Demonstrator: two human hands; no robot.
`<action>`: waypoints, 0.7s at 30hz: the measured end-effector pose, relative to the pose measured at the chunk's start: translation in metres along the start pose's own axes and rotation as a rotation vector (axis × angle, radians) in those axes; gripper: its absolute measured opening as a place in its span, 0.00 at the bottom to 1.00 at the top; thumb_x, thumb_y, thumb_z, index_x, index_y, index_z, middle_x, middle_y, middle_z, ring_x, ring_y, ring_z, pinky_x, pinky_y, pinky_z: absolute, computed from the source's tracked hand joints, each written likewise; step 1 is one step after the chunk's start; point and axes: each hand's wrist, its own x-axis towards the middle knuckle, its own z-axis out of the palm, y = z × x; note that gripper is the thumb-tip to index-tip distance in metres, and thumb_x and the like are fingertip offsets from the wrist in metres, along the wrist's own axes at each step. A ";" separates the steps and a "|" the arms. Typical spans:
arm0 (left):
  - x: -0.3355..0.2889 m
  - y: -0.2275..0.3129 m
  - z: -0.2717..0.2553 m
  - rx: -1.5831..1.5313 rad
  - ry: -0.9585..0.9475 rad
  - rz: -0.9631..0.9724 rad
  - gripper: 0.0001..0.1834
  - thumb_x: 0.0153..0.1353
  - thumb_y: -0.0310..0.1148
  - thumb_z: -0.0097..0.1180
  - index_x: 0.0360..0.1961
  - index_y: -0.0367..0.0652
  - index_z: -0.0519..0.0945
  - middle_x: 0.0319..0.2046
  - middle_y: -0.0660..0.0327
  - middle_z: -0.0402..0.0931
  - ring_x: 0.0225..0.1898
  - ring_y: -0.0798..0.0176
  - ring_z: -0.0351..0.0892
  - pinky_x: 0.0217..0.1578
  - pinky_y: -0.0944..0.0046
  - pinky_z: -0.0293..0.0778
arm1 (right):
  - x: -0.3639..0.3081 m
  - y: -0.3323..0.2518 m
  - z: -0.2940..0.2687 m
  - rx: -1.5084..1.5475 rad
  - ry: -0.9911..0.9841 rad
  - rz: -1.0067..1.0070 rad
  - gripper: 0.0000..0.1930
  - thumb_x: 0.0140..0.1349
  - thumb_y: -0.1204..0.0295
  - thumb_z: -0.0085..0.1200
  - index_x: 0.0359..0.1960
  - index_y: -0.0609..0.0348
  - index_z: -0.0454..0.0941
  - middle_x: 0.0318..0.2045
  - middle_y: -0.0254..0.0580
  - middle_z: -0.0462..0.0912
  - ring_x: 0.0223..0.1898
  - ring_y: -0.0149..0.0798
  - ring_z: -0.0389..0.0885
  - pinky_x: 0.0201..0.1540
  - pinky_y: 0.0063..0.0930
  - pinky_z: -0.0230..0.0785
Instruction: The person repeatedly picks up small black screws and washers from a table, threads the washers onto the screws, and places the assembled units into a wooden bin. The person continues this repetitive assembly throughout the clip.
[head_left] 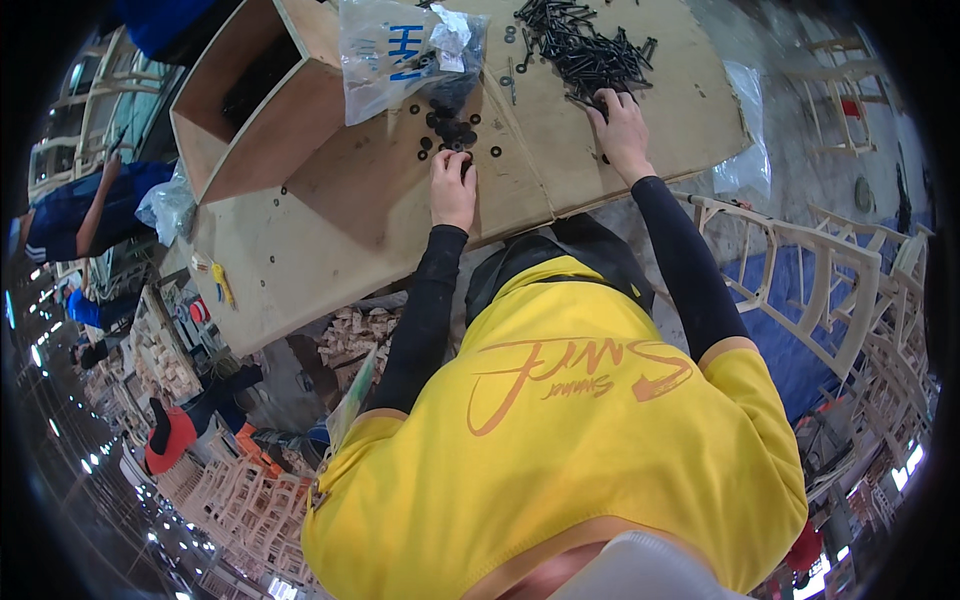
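On a wooden worktop [330, 240], my left hand [454, 190] is at the near edge of scattered black washers [452, 130]. Its fingers are curled, with a dark washer showing between the fingertips. Farther right, my right hand [624, 135] reaches to the near side of a heap of black bolts [590, 50]. Its thumb and fingers close around the end of a bolt; the fingers partly hide it. Behind the washers lies a clear plastic bag [375, 60] with blue print, more dark washers showing at its mouth.
An open wooden box [270, 130] stands at the left of the worktop. A yellow-handled tool [222, 285] lies near the left edge. Wooden chair frames [800, 270] stand at the right. People work at the left, one in a dark blue shirt [85, 215].
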 end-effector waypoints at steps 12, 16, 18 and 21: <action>0.004 -0.004 0.000 0.026 0.099 0.059 0.11 0.57 0.27 0.58 0.42 0.38 0.81 0.40 0.52 0.75 0.37 0.50 0.78 0.40 0.58 0.75 | 0.002 0.020 0.001 0.441 -0.052 0.173 0.10 0.61 0.65 0.56 0.38 0.57 0.80 0.31 0.44 0.83 0.34 0.39 0.82 0.38 0.31 0.73; 0.001 0.003 0.000 0.061 0.083 0.089 0.11 0.56 0.26 0.59 0.42 0.39 0.81 0.38 0.53 0.75 0.35 0.51 0.79 0.39 0.59 0.75 | 0.000 0.023 -0.005 0.424 -0.087 0.279 0.10 0.61 0.67 0.58 0.39 0.59 0.82 0.29 0.41 0.85 0.31 0.33 0.83 0.37 0.25 0.73; 0.005 0.002 0.001 0.093 0.069 0.142 0.11 0.56 0.26 0.59 0.42 0.40 0.81 0.37 0.53 0.75 0.34 0.53 0.79 0.37 0.60 0.76 | 0.002 0.030 0.000 0.534 -0.121 0.351 0.10 0.61 0.68 0.58 0.39 0.60 0.81 0.29 0.39 0.85 0.31 0.30 0.83 0.37 0.24 0.73; 0.013 -0.007 0.001 0.069 0.046 0.143 0.11 0.56 0.26 0.60 0.41 0.40 0.81 0.35 0.54 0.75 0.31 0.55 0.80 0.34 0.61 0.77 | 0.003 0.028 0.001 0.812 -0.101 0.437 0.10 0.62 0.67 0.59 0.39 0.61 0.82 0.29 0.36 0.85 0.30 0.26 0.82 0.35 0.21 0.73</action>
